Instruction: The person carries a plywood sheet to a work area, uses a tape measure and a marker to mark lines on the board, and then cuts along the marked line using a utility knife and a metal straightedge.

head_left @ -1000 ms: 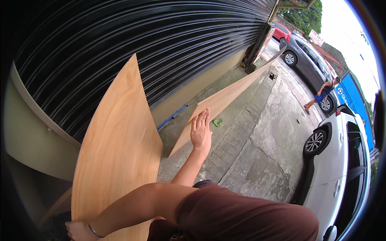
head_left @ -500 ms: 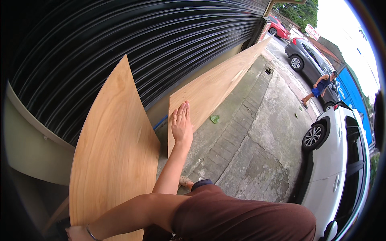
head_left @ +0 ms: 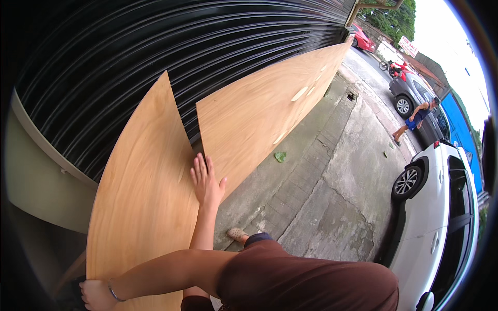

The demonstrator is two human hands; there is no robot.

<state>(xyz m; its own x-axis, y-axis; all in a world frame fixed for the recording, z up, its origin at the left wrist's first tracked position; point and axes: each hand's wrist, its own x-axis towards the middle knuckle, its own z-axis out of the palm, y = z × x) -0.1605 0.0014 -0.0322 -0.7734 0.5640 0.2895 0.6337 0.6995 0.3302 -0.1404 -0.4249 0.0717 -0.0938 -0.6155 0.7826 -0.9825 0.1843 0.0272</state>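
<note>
Far board [head_left: 270, 103]: swung broadside since a second ago, along the shutter [head_left: 207, 52]; left hand [head_left: 208, 185] hides some of its near edge.
Left hand: open, moved leftward to the near board [head_left: 142, 192]; contact unclear.
Near board: beneath both forearms, lower end cut off.
Right hand [head_left: 98, 294]: at near board's lower left, fingers partly hidden; cannot tell whether gripping.

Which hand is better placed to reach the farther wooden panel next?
Left, most likely. The left hand is open, fingers extended, close beside the farther panel. The right hand is farther off, at the picture's lower left, by the nearer panel's edge.
</note>
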